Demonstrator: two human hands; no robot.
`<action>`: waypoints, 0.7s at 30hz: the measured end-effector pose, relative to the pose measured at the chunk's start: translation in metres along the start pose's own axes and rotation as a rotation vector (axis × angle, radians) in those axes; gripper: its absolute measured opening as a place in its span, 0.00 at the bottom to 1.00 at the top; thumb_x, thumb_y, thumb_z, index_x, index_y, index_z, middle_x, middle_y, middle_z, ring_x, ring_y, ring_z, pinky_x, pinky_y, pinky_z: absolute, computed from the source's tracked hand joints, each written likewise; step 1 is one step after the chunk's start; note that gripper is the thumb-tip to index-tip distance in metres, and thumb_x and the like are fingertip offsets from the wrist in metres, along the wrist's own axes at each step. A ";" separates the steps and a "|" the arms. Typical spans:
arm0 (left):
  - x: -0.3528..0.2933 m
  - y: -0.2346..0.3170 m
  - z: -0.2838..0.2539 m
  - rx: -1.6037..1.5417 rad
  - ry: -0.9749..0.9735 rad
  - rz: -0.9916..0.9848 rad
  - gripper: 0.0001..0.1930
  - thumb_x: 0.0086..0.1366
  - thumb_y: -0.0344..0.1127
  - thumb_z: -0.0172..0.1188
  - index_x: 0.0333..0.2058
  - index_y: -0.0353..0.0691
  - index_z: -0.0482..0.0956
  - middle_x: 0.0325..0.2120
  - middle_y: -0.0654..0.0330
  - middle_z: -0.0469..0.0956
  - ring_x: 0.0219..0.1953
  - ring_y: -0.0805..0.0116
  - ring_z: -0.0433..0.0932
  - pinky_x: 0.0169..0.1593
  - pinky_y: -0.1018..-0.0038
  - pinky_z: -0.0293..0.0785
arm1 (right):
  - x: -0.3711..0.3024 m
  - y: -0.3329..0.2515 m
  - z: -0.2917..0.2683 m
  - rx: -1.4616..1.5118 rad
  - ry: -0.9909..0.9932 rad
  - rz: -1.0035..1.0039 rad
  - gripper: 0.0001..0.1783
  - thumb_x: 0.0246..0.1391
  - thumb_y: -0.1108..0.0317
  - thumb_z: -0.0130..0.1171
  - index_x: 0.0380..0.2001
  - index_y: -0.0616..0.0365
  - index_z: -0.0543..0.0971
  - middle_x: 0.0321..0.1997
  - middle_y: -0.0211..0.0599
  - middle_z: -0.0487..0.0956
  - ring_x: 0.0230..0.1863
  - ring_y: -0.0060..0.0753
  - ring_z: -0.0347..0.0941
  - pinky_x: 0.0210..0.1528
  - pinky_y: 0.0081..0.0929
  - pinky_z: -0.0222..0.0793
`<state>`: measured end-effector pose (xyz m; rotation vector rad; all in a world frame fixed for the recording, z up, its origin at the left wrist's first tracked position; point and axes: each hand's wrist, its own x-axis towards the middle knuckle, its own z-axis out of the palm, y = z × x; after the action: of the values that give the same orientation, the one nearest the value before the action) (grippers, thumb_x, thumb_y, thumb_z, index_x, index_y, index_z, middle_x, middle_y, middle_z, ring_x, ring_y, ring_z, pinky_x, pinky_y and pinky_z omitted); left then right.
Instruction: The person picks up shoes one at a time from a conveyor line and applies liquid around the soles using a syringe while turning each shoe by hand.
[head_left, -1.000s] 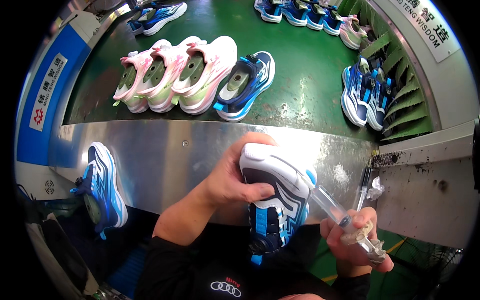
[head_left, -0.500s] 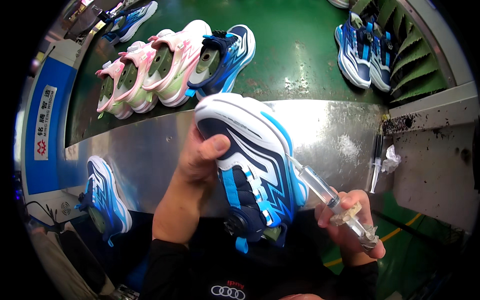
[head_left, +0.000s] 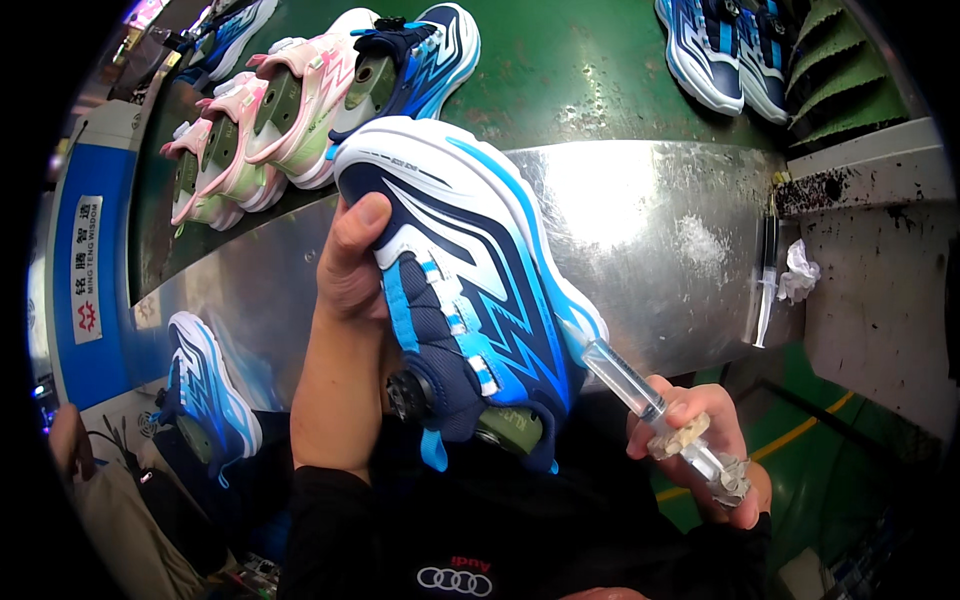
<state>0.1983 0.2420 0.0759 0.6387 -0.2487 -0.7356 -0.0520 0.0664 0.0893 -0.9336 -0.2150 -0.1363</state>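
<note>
My left hand grips the toe end of a blue and white sneaker, thumb on the upper, its sole edge turned to the right. A black dial and a blue pull tab show at its near end, with a green insert inside. In my right hand is a clear syringe, wrapped with tape-like lumps around its flange and plunger end. The syringe's tip meets the seam between upper and sole near the heel; whether it touches is hard to tell.
Pink sneakers and a blue one stand on the green surface behind a metal ledge. Another blue sneaker sits at left. A second syringe and crumpled white paper lie at right, near a blue pair.
The held sneaker has shifted left and tilted, and the syringe tip has moved along the sole seam toward the heel. The surroundings sit higher in the picture.
</note>
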 end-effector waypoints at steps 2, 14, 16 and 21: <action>0.001 0.002 -0.005 -0.026 -0.009 -0.031 0.28 0.56 0.39 0.58 0.53 0.30 0.64 0.44 0.47 0.74 0.45 0.56 0.77 0.50 0.63 0.74 | -0.005 -0.001 0.001 0.001 -0.020 -0.008 0.54 0.35 0.35 0.66 0.53 0.69 0.60 0.41 0.46 0.65 0.42 0.34 0.66 0.43 0.25 0.64; 0.006 0.004 -0.015 -0.241 -0.006 -0.152 0.26 0.57 0.40 0.57 0.51 0.31 0.66 0.45 0.49 0.74 0.46 0.58 0.75 0.52 0.63 0.72 | -0.035 0.006 -0.003 -0.032 0.028 -0.033 0.52 0.35 0.34 0.64 0.52 0.66 0.63 0.39 0.47 0.71 0.42 0.34 0.64 0.40 0.24 0.64; 0.007 0.003 -0.015 -0.196 0.024 -0.120 0.25 0.58 0.40 0.57 0.51 0.31 0.66 0.46 0.50 0.74 0.47 0.58 0.75 0.53 0.64 0.71 | -0.037 0.009 -0.006 -0.026 0.028 -0.043 0.52 0.36 0.34 0.64 0.52 0.67 0.63 0.39 0.46 0.72 0.42 0.33 0.64 0.40 0.24 0.64; 0.007 0.004 -0.021 -0.140 0.056 -0.083 0.24 0.58 0.39 0.56 0.51 0.32 0.67 0.45 0.51 0.74 0.47 0.59 0.75 0.52 0.64 0.72 | -0.040 0.014 -0.006 0.024 0.021 -0.070 0.52 0.35 0.35 0.66 0.53 0.67 0.63 0.40 0.45 0.70 0.42 0.33 0.63 0.41 0.24 0.63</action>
<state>0.2143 0.2486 0.0614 0.5377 -0.1180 -0.8057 -0.0872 0.0707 0.0654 -0.9011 -0.2298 -0.2070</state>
